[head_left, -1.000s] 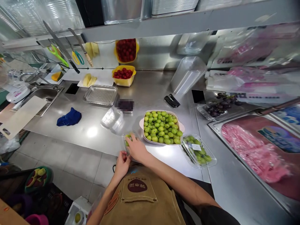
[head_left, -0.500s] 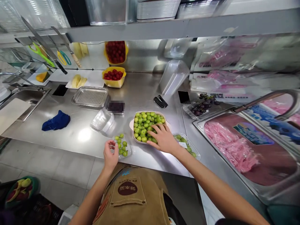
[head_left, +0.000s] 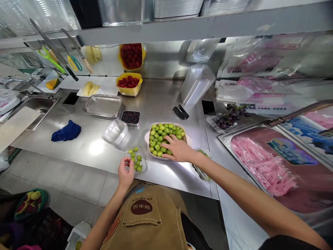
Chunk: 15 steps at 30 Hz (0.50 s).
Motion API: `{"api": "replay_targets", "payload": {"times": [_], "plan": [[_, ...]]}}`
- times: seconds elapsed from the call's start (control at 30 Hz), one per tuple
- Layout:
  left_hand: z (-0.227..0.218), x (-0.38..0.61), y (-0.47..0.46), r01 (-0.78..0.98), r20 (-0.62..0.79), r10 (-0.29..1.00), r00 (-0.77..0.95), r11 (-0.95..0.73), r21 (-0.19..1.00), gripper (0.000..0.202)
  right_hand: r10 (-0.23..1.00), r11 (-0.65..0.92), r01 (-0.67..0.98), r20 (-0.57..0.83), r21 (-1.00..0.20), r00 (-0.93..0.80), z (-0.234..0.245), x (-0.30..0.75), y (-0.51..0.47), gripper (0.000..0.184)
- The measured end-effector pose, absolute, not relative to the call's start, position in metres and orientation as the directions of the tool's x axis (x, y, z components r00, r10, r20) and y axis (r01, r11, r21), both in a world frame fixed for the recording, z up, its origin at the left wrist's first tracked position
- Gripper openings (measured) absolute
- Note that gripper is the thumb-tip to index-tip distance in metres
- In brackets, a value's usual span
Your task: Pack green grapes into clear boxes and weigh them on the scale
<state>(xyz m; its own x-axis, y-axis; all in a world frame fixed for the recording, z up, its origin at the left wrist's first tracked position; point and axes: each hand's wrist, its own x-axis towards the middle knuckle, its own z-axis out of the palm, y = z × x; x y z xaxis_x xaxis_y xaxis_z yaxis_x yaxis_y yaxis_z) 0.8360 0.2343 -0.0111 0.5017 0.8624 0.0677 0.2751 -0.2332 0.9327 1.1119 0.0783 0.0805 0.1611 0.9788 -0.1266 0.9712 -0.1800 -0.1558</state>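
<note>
A pale handled basin (head_left: pixel 146 138) is heaped with small round green fruits (head_left: pixel 158 133). My right hand (head_left: pixel 179 149) rests over its right side, fingers spread and tips among the fruits; no fruit shows in its grasp. On the left, a clear plastic box (head_left: pixel 144 166) near the counter's front edge holds several of the same green fruits. My left hand (head_left: pixel 126 173) is at the box's left side, fingers curled in toward the thumb; anything inside them is hidden. Partly under my right forearm lies another clear box (head_left: pixel 211 155) with green fruits.
Behind are a small metal tray of dark berries (head_left: pixel 130 118), a clear container (head_left: pixel 114 131), a perforated tray (head_left: pixel 103 106) and a black stapler-like tool (head_left: pixel 181 112). A blue cloth (head_left: pixel 66 131) lies left. Right stands a metal basin (head_left: pixel 221 138) with pink plastic wrapping (head_left: pixel 262 166).
My right hand has shifted slightly left over the fruits. My left hand stays by the small box, fingers still curled. The view has moved slightly.
</note>
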Motion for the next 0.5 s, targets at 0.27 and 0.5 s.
{"api": "replay_targets", "payload": {"times": [0.27,0.5], "plan": [[-0.019,0.825,0.237,0.277,0.055,0.9,0.432,-0.191,0.942,0.022,0.991,-0.098,0.977,-0.108,-0.191,0.079,0.073,1.115,0.079,0.033],[-0.029,0.818,0.249,0.263,0.055,0.924,0.379,-0.164,0.951,0.025,0.968,-0.251,0.869,-0.105,-0.427,0.228,0.077,1.135,0.086,0.035]]}}
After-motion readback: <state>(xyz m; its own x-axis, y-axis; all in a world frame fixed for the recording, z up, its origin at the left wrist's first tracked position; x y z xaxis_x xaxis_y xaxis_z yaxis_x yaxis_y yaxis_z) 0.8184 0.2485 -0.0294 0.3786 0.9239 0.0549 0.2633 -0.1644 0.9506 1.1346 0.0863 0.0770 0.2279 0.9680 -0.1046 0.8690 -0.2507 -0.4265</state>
